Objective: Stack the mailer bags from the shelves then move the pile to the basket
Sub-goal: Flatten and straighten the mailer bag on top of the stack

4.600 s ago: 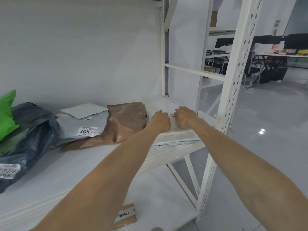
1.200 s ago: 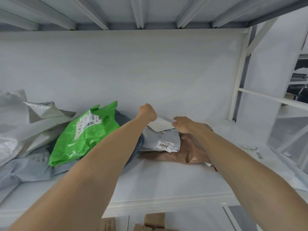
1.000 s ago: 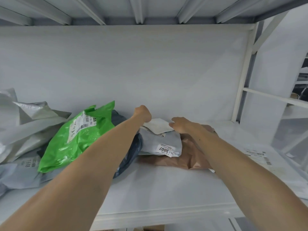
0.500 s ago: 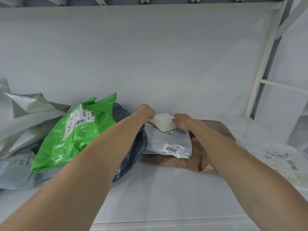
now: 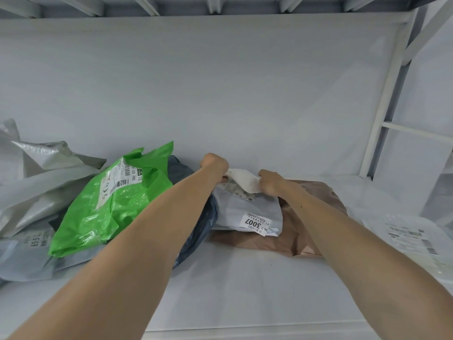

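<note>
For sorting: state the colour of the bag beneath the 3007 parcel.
Brown bag, clearest in head view.

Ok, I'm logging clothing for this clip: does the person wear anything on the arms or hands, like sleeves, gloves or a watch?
Nothing shows. The left forearm and right forearm are bare to the frame edge, no sleeves. The left hand and right hand have no gloves, and neither wrist has a watch or band.

Small mailer atop larger mailer, on shelf
</note>
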